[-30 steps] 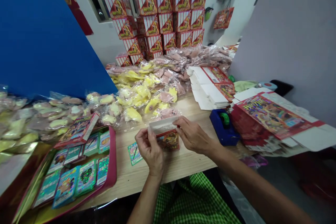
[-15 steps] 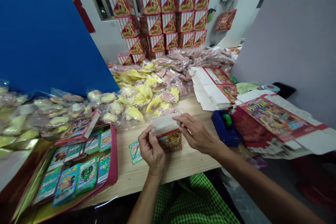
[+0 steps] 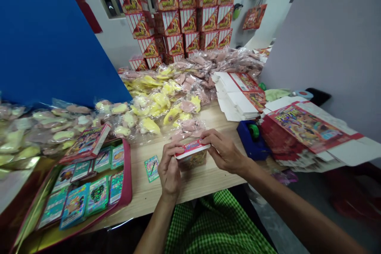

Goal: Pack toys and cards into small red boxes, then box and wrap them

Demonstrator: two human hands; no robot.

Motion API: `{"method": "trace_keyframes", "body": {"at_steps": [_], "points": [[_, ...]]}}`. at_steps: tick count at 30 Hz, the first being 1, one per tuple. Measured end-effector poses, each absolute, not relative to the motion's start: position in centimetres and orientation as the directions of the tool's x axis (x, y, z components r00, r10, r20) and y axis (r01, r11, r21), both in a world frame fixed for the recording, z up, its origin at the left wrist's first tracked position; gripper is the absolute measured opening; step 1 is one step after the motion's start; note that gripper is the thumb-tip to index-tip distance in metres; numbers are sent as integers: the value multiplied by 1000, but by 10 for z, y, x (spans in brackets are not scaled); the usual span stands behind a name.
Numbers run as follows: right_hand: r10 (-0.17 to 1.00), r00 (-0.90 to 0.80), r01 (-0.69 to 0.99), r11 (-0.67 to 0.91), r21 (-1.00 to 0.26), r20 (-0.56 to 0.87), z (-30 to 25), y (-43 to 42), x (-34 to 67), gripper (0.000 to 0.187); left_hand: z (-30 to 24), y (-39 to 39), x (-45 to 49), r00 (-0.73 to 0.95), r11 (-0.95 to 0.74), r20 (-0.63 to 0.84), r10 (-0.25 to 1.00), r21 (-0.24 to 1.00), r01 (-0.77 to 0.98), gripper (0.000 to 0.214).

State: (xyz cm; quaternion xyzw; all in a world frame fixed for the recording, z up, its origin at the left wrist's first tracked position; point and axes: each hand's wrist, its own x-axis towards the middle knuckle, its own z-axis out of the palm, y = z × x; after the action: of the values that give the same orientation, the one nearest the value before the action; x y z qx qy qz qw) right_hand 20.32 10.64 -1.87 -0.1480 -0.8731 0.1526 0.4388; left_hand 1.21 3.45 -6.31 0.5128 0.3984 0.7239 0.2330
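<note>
On the desk (image 3: 190, 184), a carton (image 3: 192, 159) is pinched by the curled left hand (image 3: 169, 165) and right hand (image 3: 225, 151); stacked boxes (image 3: 178, 12) are finished, flat blanks (image 3: 235, 97) are left.

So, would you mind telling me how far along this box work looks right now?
Done: the tall stack of red printed boxes looks finished. In hand: a small printed box, held by the left hand and right hand. Left: the flat cartons beside the blue tape dispenser and the heaps of bagged yellow and pink items look unused.
</note>
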Motion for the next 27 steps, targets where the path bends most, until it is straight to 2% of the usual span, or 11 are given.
{"method": "trace_keyframes", "body": {"at_steps": [2,5,9,11,13,17,21,24,27], "points": [[366,-641,134,919,-370,674,-13,104,207,20,-64,32,14,-346,-613,604,718,784,97,30],[381,-684,157,910,-385,622,-5,99,211,12,-65,30,20,-384,-596,600,701,790,146,21],[459,-669,217,873,-437,584,-3,94,207,15,-65,28,25,-451,-527,563,693,822,216,32],[477,-662,254,869,-425,578,-3,94,204,13,-63,27,23,-427,-526,593,683,804,276,30],[461,-668,277,882,-380,584,-4,94,203,9,-61,27,18,-342,-567,658,671,752,336,25],[366,-734,280,931,-236,572,-6,95,208,14,-55,29,-6,-100,-661,762,640,612,434,21],[285,-751,247,958,-147,596,-14,99,213,19,-45,32,-28,155,-717,790,593,430,549,23],[276,-711,237,960,-149,647,-20,100,208,25,-34,33,-31,290,-719,768,571,298,628,28],[358,-629,249,934,-258,690,-21,93,209,28,-27,35,-23,298,-697,771,563,249,673,27]]}}
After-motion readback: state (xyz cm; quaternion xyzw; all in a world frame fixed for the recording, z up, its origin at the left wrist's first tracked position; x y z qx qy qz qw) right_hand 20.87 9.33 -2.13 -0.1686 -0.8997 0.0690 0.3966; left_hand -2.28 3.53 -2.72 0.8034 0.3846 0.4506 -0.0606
